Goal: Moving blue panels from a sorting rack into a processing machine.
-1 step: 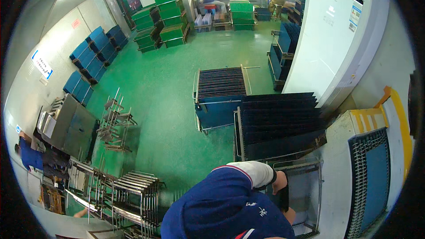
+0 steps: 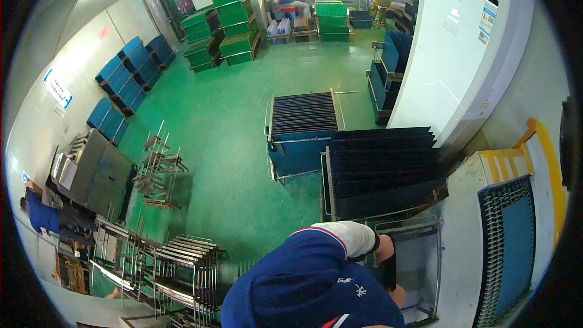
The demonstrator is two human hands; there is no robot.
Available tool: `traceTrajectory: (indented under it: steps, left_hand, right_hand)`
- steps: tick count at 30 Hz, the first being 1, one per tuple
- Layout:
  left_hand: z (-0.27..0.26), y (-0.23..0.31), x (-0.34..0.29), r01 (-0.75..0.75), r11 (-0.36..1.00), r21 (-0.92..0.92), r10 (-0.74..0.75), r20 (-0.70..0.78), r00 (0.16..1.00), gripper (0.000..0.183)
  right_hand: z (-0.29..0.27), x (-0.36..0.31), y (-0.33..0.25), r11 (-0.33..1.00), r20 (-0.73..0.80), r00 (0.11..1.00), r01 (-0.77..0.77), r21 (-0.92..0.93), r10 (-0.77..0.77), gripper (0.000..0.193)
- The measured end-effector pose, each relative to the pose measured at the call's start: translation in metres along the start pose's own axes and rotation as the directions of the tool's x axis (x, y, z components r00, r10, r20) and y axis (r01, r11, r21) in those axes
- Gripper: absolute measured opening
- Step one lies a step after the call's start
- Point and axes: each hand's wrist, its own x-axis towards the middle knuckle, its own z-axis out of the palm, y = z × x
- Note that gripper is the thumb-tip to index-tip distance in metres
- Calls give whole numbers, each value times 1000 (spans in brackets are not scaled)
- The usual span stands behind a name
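A dark blue shirt (image 2: 291, 279) with a white, red-trimmed sleeve (image 2: 352, 237) fills the lower middle, leaning right. Past the cuff comes bare skin, then something black (image 2: 389, 267), with a second patch of skin below it. No fingers of my left or right hand can be made out, and which arm shows I cannot tell. These bare parts are beside a metal frame rack (image 2: 438, 267) with a pale interior. Just beyond it, a rack of upright dark panels (image 2: 382, 170) stands near the sleeve. Whether anything is held is hidden.
Another rack of blue panels (image 2: 302, 152) stands on the green floor (image 2: 225, 121). Bare metal racks (image 2: 185, 267) crowd the lower left, near a person (image 2: 45, 215). At right are a white cabinet (image 2: 449, 54) and a toothed-edge blue panel (image 2: 513, 249). Green crates (image 2: 237, 18) stack far back.
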Motion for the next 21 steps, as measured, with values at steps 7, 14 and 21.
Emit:
traceTrajectory:
  steps: [7,14,21]
  left_hand:
    - [-12,6,-6,-6,1000,18,5,3,1000,31]
    - [-26,7,-19,-30,999,-17,31,34,999,57]
    - [-29,7,-16,7,999,-46,-3,95,995,56]
  right_hand:
    - [15,5,27,1000,-66,998,11,-29,-13,20]
    - [27,10,44,998,-31,999,41,-53,-42,22]
    - [25,9,42,997,-44,998,33,-64,-36,21]
